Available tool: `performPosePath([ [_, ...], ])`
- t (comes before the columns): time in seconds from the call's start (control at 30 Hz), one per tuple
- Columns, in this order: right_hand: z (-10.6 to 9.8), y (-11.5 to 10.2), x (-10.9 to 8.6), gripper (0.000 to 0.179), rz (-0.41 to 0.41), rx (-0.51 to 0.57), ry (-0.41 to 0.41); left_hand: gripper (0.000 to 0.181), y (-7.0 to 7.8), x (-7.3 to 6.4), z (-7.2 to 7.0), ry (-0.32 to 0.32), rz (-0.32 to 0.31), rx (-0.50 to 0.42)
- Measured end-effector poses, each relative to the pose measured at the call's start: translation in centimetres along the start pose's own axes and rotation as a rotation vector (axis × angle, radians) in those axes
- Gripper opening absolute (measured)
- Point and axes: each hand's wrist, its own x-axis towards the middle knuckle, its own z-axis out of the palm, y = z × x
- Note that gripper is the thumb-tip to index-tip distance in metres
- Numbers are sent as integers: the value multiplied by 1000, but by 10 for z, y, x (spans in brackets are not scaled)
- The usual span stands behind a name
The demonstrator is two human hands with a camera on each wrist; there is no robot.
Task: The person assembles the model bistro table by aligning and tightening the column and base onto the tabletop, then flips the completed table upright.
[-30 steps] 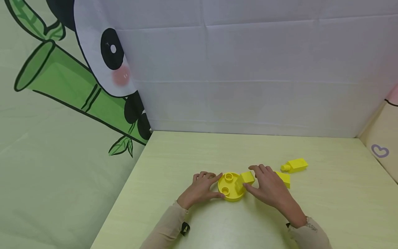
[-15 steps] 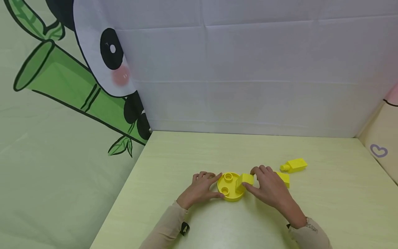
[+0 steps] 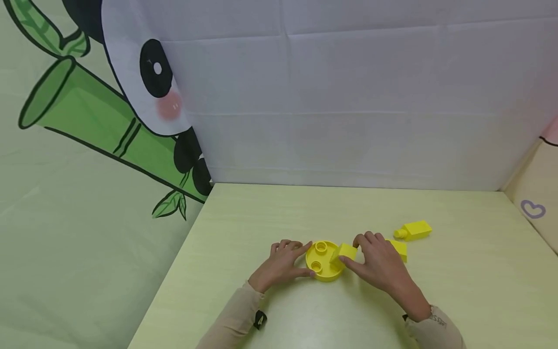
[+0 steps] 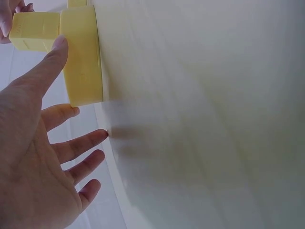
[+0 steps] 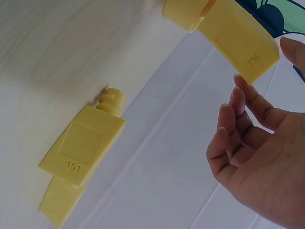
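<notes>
A round yellow base point(image 3: 326, 277) with raised ring sockets lies on the table. My left hand point(image 3: 281, 261) holds its left side, thumb on the near rim and index finger on the far rim; the other fingers spread out in the left wrist view. On the base's right side stands a yellow block point(image 3: 348, 251), marked 156 point(image 5: 254, 59) in the right wrist view. My right hand point(image 3: 380, 261) pinches that block's upper end between thumb and fingertips. The block's lower end is hidden where it meets the base.
Two more yellow blocks lie to the right: one with a round threaded peg point(image 3: 415, 230), and one partly hidden point(image 3: 398, 249) behind my right hand. A white cloth backdrop point(image 3: 340, 97) rises at the table's back edge. Panda-and-bamboo fabric point(image 3: 109, 116) hangs at left.
The upright block has turned slightly back and forth on the base under my right hand, whose index finger has shifted a little to the right. The left hand stays put.
</notes>
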Motion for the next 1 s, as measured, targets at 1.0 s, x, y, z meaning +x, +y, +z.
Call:
performPosePath([
  [1.0, -8, -8, -5, 43, -19, 14, -24, 83, 0, -1, 0, -3, 0, -3],
])
